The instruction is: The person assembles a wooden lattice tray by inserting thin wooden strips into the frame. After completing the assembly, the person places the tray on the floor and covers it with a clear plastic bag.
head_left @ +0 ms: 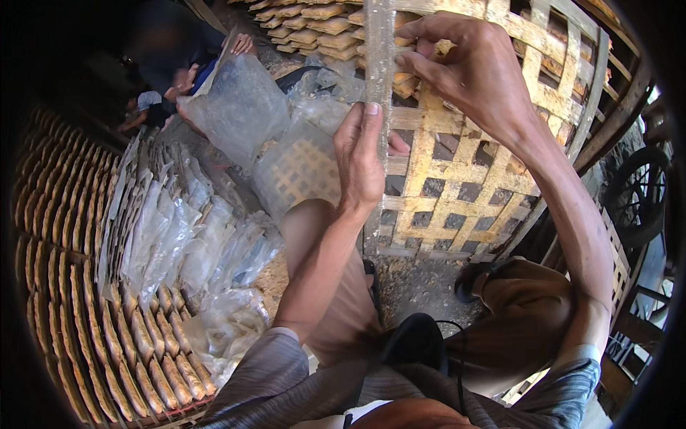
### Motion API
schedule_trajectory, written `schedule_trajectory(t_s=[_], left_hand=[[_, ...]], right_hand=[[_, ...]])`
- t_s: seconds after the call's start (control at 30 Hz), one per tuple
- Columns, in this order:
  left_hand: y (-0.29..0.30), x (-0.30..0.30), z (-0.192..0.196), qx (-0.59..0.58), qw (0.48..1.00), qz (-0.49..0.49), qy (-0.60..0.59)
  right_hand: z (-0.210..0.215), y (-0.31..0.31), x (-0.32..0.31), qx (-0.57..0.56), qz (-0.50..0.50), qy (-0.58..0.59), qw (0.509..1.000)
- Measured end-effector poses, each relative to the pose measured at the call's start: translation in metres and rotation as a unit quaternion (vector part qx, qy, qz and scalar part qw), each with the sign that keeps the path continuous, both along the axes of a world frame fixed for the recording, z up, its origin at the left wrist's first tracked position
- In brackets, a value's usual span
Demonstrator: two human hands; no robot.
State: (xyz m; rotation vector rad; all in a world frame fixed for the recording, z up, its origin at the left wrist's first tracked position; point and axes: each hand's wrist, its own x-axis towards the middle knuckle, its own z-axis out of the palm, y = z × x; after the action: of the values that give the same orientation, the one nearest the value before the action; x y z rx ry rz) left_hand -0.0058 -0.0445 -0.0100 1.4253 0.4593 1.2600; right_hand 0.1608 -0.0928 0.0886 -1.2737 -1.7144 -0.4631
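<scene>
My left hand (359, 159) grips the upright edge slat of a woven bamboo lattice tray (457, 179) that stands tilted in front of my knees. My right hand (468, 64) holds the tray higher up, fingers curled over the top of the same slat. Flat tan crackers (314, 28) lie in rows on the tray's upper part, behind my right hand. My legs and sandalled feet sit just below the tray.
Rows of tan crackers (107, 336) stand packed on a tray at my left, beside several clear plastic bags (179, 243). Another person (171, 64) sits at the top left holding a plastic bag (236, 107). A wheel (643, 193) and wooden frames stand at the right.
</scene>
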Motion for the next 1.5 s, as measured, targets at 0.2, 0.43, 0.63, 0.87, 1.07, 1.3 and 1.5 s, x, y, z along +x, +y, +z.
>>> schedule_trajectory(t_s=[0.2, 0.43, 0.63, 0.87, 1.07, 1.3, 1.5], left_hand=[[-0.003, -0.003, -0.003, -0.004, 0.998, 0.017, 0.053], [0.001, -0.005, -0.003, 0.013, 0.998, 0.024, 0.063], [0.011, -0.012, 0.003, -0.014, 1.0, 0.015, 0.005], [0.012, -0.017, 0.004, -0.082, 0.996, -0.009, -0.035], [0.007, -0.01, 0.006, -0.043, 0.999, -0.011, -0.025], [0.011, -0.008, -0.004, -0.005, 0.999, 0.02, -0.032], [0.011, -0.008, -0.001, -0.002, 0.999, 0.029, -0.038]], right_hand=[[0.02, -0.004, -0.011, -0.204, 0.053, 0.196, 0.958], [0.006, 0.01, -0.013, -0.151, 0.069, 0.205, 0.965], [-0.002, -0.009, 0.013, -0.352, 0.123, 0.023, 0.928], [-0.036, 0.01, -0.027, -0.045, 0.115, 0.077, 0.989], [-0.033, 0.006, -0.045, -0.085, 0.022, 0.081, 0.993], [-0.047, 0.02, -0.039, -0.108, 0.128, 0.192, 0.967], [-0.034, 0.014, -0.046, -0.15, 0.146, 0.169, 0.963]])
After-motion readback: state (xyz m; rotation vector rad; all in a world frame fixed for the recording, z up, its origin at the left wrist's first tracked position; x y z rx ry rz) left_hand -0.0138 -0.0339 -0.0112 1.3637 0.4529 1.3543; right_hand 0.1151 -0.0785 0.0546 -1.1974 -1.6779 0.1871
